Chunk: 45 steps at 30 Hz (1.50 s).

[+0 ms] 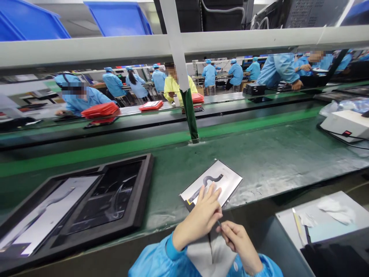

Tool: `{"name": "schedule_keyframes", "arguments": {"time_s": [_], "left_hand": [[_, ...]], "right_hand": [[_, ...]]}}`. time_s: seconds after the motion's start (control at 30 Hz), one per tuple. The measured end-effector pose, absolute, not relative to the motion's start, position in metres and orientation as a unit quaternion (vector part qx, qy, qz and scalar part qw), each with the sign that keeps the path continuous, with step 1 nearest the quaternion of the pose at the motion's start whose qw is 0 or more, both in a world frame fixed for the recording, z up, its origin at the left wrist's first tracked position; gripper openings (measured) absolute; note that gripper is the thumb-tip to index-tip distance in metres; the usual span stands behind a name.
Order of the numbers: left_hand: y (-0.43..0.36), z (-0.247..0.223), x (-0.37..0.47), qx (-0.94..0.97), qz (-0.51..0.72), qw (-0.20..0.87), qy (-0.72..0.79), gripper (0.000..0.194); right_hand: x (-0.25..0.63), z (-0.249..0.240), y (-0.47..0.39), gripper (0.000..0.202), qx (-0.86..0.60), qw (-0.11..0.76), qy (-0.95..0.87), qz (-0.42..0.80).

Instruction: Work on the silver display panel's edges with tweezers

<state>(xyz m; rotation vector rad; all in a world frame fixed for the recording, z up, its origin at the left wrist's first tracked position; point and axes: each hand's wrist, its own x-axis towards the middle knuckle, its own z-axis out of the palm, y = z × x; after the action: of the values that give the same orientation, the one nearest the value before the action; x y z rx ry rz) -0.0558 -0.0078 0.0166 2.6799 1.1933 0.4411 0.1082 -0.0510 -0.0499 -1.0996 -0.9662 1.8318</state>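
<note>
Clock directions run from the middle of the view. At 8 o'clock on the bench (268, 157) lies a black tray (147, 184) with a tray panel (77, 196) in its left part and a dark panel (115, 196) in its right.

Just short of 6 o'clock is the left hand (200, 217), its fingers spread and apparently resting on the panel, its thumb near a thin dark strip. The panel (230, 180) lies at 5 o'clock by the bench's near edge, pale face up, its ribbon (206, 179) bending towards the panel's far corner. The strip (219, 223) shows between the hands; what it is, or whether it joins the panel, I cannot tell. Lower at 5 o'clock, the right hand (238, 235) seems to pinch it, thumb and fingertip together.

The step in hand looks like steadying the panel with one hand while the other works the strip. From here, I judge, the move calls for light, even pressure from the left, a sure pinch from the right, and fingers clear of the ribbon.

At 4 o'clock is crumpled tissue (338, 211); at 3, a white box (343, 125).
</note>
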Motion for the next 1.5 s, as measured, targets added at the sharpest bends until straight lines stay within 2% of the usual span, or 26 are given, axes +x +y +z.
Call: {"name": "schedule_keyframes", "arguments": {"time_s": [0.13, 0.37, 0.47, 0.6, 0.73, 0.87, 1.0, 1.03, 1.13, 1.27, 1.5], "left_hand": [[-0.014, 0.018, -0.066, 0.891, 0.173, 0.067, 0.415, 0.018], [-0.042, 0.0, -0.057, 0.882, 0.196, -0.077, 0.422, 0.019], [-0.036, 0.002, -0.05, 0.899, 0.181, -0.062, 0.395, 0.019], [-0.021, 0.007, -0.051, 0.898, 0.191, 0.027, 0.397, 0.018], [-0.021, 0.003, -0.063, 0.869, 0.245, 0.081, 0.422, 0.011], [-0.041, -0.008, -0.082, 0.844, 0.3, 0.061, 0.44, 0.018], [-0.062, -0.024, -0.093, 0.842, 0.32, 0.004, 0.433, 0.053], [-0.066, -0.027, -0.093, 0.843, 0.318, -0.011, 0.433, 0.056], [-0.069, -0.034, -0.091, 0.839, 0.316, -0.046, 0.44, 0.045], [-0.067, -0.035, -0.088, 0.832, 0.328, -0.073, 0.441, 0.05], [-0.065, -0.033, -0.087, 0.829, 0.339, -0.069, 0.439, 0.046]], "right_hand": [[0.106, -0.051, -0.052, 0.067, -0.437, 0.381, -0.372, 0.725], [0.1, -0.053, -0.055, 0.064, -0.409, 0.379, -0.347, 0.754], [0.101, -0.055, -0.056, 0.057, -0.403, 0.398, -0.374, 0.735], [0.105, -0.055, -0.057, 0.057, -0.413, 0.414, -0.417, 0.696], [0.11, -0.045, -0.056, 0.06, -0.442, 0.381, -0.436, 0.685], [0.114, -0.036, -0.054, 0.067, -0.456, 0.362, -0.431, 0.69], [0.114, -0.036, -0.052, 0.068, -0.452, 0.352, -0.416, 0.706], [0.114, -0.037, -0.052, 0.068, -0.45, 0.349, -0.411, 0.712], [0.114, -0.037, -0.053, 0.067, -0.443, 0.338, -0.391, 0.732], [0.113, -0.035, -0.055, 0.065, -0.442, 0.331, -0.376, 0.744], [0.115, -0.037, -0.057, 0.061, -0.444, 0.339, -0.413, 0.719]]}}
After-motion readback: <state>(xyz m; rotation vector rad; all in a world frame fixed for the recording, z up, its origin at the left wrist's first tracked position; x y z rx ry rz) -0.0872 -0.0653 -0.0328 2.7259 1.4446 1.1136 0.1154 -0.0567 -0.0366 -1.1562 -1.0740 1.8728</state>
